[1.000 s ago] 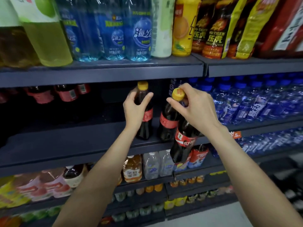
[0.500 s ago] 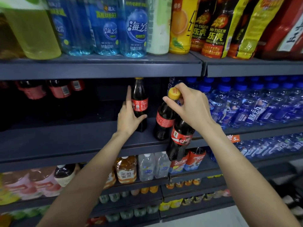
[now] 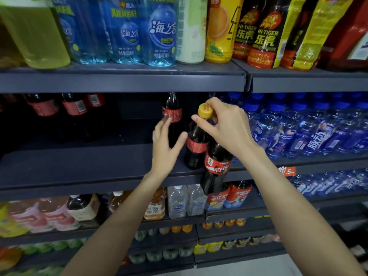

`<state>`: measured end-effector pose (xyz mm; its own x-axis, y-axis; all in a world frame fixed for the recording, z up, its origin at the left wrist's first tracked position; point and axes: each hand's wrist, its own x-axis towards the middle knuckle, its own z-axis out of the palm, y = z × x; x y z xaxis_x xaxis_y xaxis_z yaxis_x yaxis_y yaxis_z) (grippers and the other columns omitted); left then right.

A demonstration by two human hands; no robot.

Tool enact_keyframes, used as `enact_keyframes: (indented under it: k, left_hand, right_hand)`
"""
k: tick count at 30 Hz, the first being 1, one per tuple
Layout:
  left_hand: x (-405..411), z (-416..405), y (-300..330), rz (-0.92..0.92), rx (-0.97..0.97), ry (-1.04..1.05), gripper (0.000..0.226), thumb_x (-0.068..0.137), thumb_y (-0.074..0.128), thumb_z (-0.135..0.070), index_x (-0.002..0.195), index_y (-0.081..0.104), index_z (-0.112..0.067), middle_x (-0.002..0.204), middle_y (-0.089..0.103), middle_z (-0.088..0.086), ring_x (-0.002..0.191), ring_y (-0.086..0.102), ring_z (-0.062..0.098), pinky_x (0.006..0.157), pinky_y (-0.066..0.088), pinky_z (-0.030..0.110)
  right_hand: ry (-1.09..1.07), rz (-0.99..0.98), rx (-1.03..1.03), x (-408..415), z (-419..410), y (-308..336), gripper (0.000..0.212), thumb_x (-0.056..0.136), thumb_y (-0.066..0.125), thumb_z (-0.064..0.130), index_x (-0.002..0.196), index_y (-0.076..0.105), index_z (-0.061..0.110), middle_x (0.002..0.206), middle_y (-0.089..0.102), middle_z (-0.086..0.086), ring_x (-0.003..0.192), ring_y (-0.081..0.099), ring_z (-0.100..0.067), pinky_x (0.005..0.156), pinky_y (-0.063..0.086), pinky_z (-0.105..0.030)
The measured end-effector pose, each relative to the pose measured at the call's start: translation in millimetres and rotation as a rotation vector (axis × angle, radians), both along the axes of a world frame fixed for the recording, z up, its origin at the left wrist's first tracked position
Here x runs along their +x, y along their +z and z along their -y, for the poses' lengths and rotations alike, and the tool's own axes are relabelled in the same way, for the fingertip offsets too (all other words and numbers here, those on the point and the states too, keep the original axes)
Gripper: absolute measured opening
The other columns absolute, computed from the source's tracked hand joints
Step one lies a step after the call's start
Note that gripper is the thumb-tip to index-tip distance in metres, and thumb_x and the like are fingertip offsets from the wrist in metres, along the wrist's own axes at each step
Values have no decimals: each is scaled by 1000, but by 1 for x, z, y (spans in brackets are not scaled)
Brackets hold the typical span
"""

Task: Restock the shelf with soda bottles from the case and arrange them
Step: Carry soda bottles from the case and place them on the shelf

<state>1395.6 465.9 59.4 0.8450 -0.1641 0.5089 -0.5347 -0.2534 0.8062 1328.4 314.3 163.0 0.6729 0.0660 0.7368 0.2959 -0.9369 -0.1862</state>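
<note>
Dim, shadowed shelf recess; edges blurred and bowed by wide-angle distortion.

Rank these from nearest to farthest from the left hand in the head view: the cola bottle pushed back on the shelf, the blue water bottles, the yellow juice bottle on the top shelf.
1. Cola bottle pushed back on the shelf: at the left hand's fingertips.
2. Blue water bottles: same shelf, off to the right beyond the right hand.
3. Yellow juice bottle: one shelf up, to the right.
</note>
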Motion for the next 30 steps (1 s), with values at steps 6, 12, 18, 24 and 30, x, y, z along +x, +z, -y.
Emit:
enact_keyframes:
  k: [6,12,18,24,30]
  left_hand:
    - [-21,-10,22,-21,56,-330,88,73,78,-43,133,16,-60,138,37,-31,128,41,-7,107,40,24]
    - [-22,-38,18,186,-1,-147,82,75,80,-29,142,34,-35,145,43,-12,134,42,10,106,42,47]
    - [-9,-55,8,120,-90,-13,81,73,78,-36,141,34,-37,137,45,-29,129,46,2,103,45,47]
    - [3,-62,1,39,-89,48,84,74,82,-30,142,33,-37,131,44,-40,126,47,-4,104,45,43]
    - [7,-54,0,-1,-131,52,84,72,81,-39,141,32,-41,127,45,-43,124,48,-5,104,45,41]
  right_hand:
    - [102,70,-74,2,-11,15,45,83,56,56,90,59,11,59,46,11,53,50,-17,52,35,-26]
    - [246,320,-259,9,-14,26,58,71,58,69,73,63,11,51,50,3,48,47,-15,42,32,-24]
    - [251,478,-217,29,-10,11,60,77,57,66,61,52,9,48,42,2,51,34,-9,37,32,-26]
    - [80,644,-112,45,-22,-4,50,89,64,41,52,46,13,44,40,2,44,41,-14,36,31,-28]
    - [-81,665,136,47,-44,-10,42,86,67,29,53,50,11,48,48,2,46,43,-14,43,29,-24]
